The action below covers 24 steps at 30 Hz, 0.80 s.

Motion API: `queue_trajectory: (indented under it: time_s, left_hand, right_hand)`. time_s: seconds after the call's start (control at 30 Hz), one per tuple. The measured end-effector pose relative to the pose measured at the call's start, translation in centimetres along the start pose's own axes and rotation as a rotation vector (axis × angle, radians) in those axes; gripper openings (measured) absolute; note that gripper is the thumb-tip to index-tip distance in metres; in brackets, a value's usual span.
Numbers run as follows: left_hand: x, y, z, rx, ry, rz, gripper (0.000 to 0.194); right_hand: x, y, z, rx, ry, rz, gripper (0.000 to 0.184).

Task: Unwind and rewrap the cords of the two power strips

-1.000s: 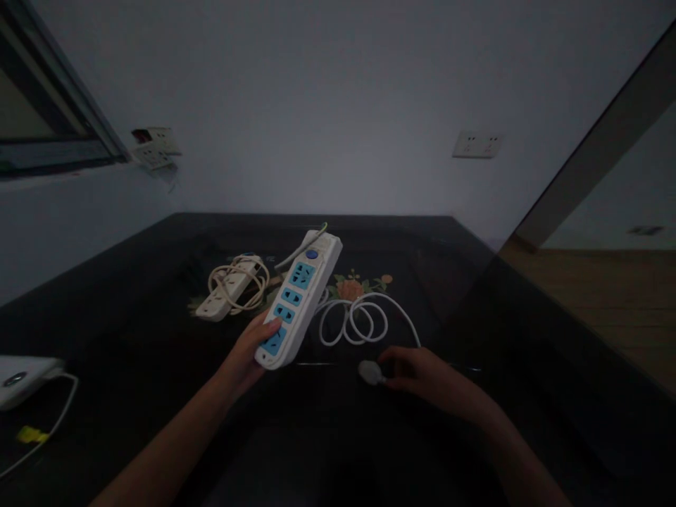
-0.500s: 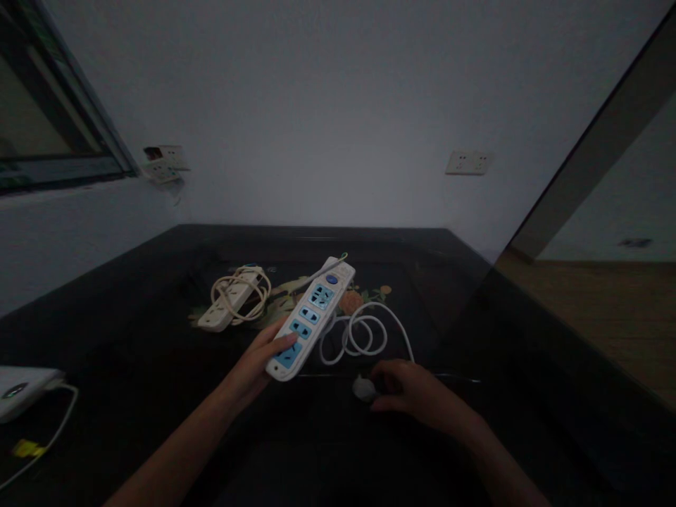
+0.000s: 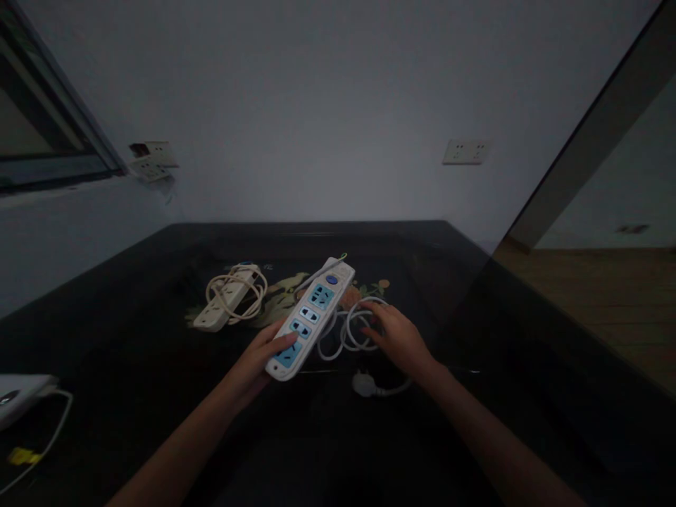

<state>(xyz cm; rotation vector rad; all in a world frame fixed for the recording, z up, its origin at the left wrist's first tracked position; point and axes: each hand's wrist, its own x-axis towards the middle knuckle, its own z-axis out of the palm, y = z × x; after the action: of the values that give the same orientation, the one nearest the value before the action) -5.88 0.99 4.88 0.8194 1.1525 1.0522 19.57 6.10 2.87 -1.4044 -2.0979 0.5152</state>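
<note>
My left hand grips the lower end of a white power strip with blue sockets and a blue switch, its thumb lying on the face. The strip is tilted, with its far end pointing up and right. A short grey piece with a small green loop lies across its top. My right hand reaches over the strip's coiled white cord, thumb and fingers apart around the loops. Whether the fingers touch the cord I cannot tell. The white plug lies on the dark table, below my right hand.
A second power strip, wrapped in its own cream cord, lies left on the black table, which has a flower pattern. A white device with a cord and yellow tag sits far left. Wall sockets are behind.
My right hand has left the plug and moved up to the cord loops. The plug now rests on the table. My left hand still holds the power strip in place.
</note>
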Motion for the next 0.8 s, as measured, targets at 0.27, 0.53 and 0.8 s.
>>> queue_trajectory:
  time_s: [0.27,0.53,0.8]
  left_hand:
    - [-0.1,0.2,0.2,-0.024,-0.1,0.026,0.049]
    - [-0.3,-0.3,0.9,0.031,-0.198,-0.012,0.051]
    - [-0.1,-0.9,0.8,0.067,-0.175,-0.047,0.05]
  right_hand:
    - [-0.1,1.3,-2.1,0.23,-0.021,0.081,0.024]
    - [0.3,2.9,-4.4,0.416,0.03,0.126,0.021]
    - [-0.1,2.5,-4.7,0.519,-0.212,0.203,0.02]
